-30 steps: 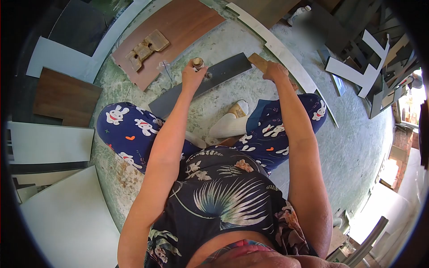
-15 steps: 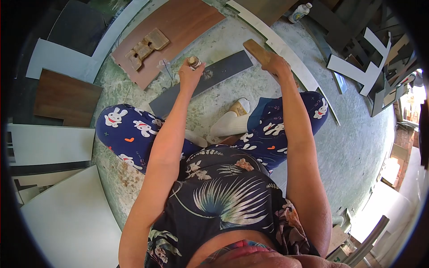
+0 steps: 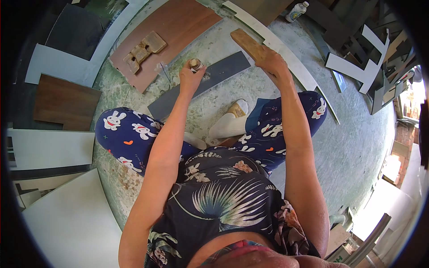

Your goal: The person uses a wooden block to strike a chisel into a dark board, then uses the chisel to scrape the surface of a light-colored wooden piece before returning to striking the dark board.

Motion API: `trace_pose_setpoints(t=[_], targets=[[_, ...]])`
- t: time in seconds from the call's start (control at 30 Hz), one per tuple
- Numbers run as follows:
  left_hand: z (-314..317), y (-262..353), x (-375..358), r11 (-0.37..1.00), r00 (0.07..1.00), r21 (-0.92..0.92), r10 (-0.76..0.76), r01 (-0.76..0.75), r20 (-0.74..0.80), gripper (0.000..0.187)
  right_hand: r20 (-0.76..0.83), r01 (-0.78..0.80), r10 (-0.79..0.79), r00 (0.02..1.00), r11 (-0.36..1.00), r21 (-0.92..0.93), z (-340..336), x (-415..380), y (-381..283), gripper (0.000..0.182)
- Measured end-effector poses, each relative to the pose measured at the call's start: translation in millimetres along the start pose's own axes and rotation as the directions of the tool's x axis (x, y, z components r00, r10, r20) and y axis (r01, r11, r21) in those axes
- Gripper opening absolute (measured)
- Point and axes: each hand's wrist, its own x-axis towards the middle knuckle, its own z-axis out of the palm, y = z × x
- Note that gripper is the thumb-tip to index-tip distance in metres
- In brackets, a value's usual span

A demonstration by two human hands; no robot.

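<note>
My left hand (image 3: 191, 79) is closed around a short round piece (image 3: 195, 64) with a tan top and a pale band, standing over the dark grey board (image 3: 229, 67). What this piece is exactly, I cannot tell. In my right hand (image 3: 275, 66) is a flat wooden block (image 3: 245, 42), gripped at its near end and raised with its far end pointing up and left. It is just beyond the right end of the grey board, which lies on the floor in front of my crossed legs.
A brown board (image 3: 187, 22) lies ahead on the left, bearing a worn, notched wooden piece (image 3: 145, 51). A long white strip (image 3: 286, 56) runs along the right. A white bottle (image 3: 296, 12) stands farther back. Panel offcuts (image 3: 353, 67) are piled at right, with large white panels (image 3: 67, 219) at left.
The wooden block in my right hand has swung a little to the left and toward the far side. My left hand keeps its hold over the grey board, nearly still.
</note>
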Motion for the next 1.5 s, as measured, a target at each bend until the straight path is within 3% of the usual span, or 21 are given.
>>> trace_pose_setpoints(t=[0.17, 0.5, 0.6, 0.73, 0.83, 0.87, 0.93, 1.03, 1.13, 1.23, 1.33, 1.43, 1.5], targets=[[0, -5, 2, 0.999, 1.0, -0.047, -0.02, 0.021, 0.011, 0.036, -0.008, 0.053, -0.053, 0.999, 0.996, 0.075, -8, -9, -9, 0.071], [4, 10, 1, 0.998, 1.0, 0.065, 0.006, -0.007, 0.003, 0.037, -0.081, 0.247, -0.234, 0.969, 0.937, 0.248, -30, -39, -41, 0.071], [8, 11, 0, 0.997, 0.999, 0.052, 0.051, -0.051, 0.008, 0.037, -0.208, 0.381, -0.323, 0.923, 0.835, 0.397, -26, -53, -52, 0.076], [13, 25, 0, 0.99, 0.993, 0.085, 0.108, -0.112, 0.041, 0.037, -0.205, 0.323, -0.252, 0.946, 0.662, 0.676, 0, -76, -64, 0.081], [17, 38, -1, 0.99, 0.993, 0.138, 0.022, -0.037, 0.112, 0.035, -0.04, 0.242, -0.271, 0.962, 0.771, 0.589, 7, -93, -68, 0.081], [20, 34, -1, 0.985, 0.992, 0.149, 0.069, -0.085, 0.105, 0.035, 0.133, 0.151, -0.251, 0.959, 0.846, 0.511, 2, -95, -68, 0.078], [26, 30, 1, 0.969, 0.981, 0.165, 0.17, -0.184, 0.096, 0.034, 0.078, 0.165, -0.244, 0.967, 0.826, 0.538, 4, -98, -63, 0.078], [30, 34, 6, 0.964, 0.978, 0.191, 0.166, -0.188, 0.123, 0.034, 0.002, 0.167, -0.206, 0.979, 0.802, 0.574, -6, -101, -60, 0.078], [36, 34, 10, 0.945, 0.957, 0.172, 0.259, -0.28, 0.132, 0.034, -0.047, 0.163, -0.168, 0.985, 0.791, 0.589, -10, -99, -54, 0.078], [40, 36, 15, 0.965, 0.974, 0.203, 0.127, -0.165, 0.186, 0.036, -0.002, 0.12, -0.14, 0.99, 0.844, 0.523, -1, -97, -47, 0.079], [44, 34, 24, 0.943, 0.963, 0.267, 0.138, -0.199, 0.232, 0.038, -0.006, 0.124, -0.137, 0.991, 0.872, 0.473, 5, -94, -43, 0.08], [46, 30, 28, 0.896, 0.913, 0.256, 0.287, -0.363, 0.291, 0.04, -0.11, 0.174, -0.136, 0.985, 0.836, 0.52, 8, -96, -39, 0.079], [47, 31, 31, 0.89, 0.906, 0.259, 0.295, -0.376, 0.303, 0.039, -0.174, 0.209, -0.135, 0.975, 0.821, 0.532, 8, -96, -37, 0.078]])
